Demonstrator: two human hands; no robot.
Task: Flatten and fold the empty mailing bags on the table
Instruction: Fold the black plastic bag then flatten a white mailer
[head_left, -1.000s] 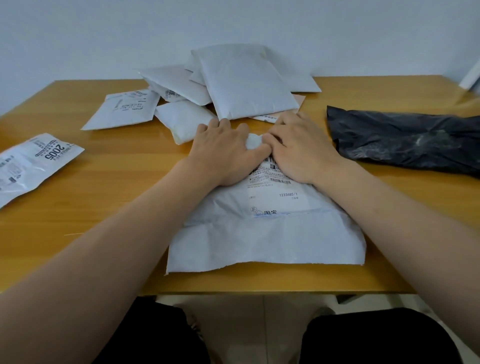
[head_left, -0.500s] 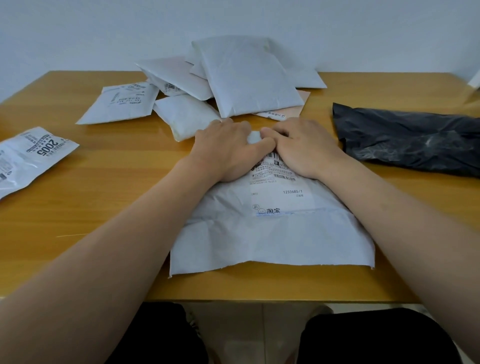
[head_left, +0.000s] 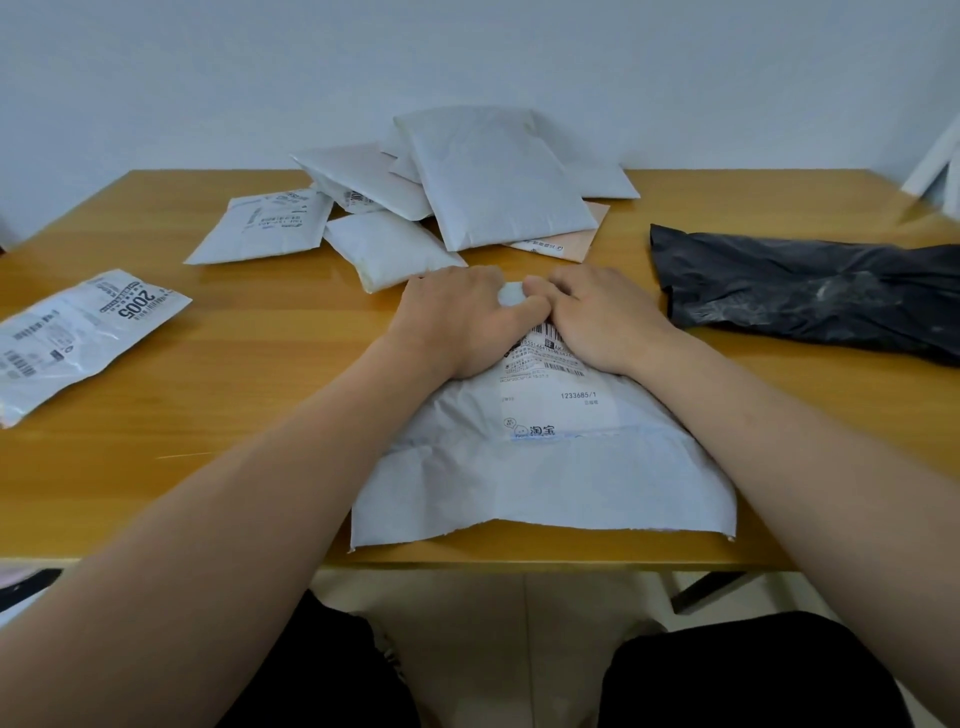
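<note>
Both hands, left hand (head_left: 460, 319) & right hand (head_left: 605, 317), stay pressed on white bag (head_left: 540, 467)'s far end, barely moved. Fingers prob curled round its edge, hard to tell. Flattening ongoing; no fold yet.

Far end of white mailing bag (head_left: 540, 467) hidden under both hands, fingertips tucked out of sight, black bag (head_left: 810, 296) cut off at right edge, label print too small to read

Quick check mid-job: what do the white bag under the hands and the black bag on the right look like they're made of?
White mailing bag: apparently matte poly film; soft creases, ragged torn near edge, though paper can't be ruled out. Black bag: thin glossy plastic film; crumpled, with shiny highlights.
</note>
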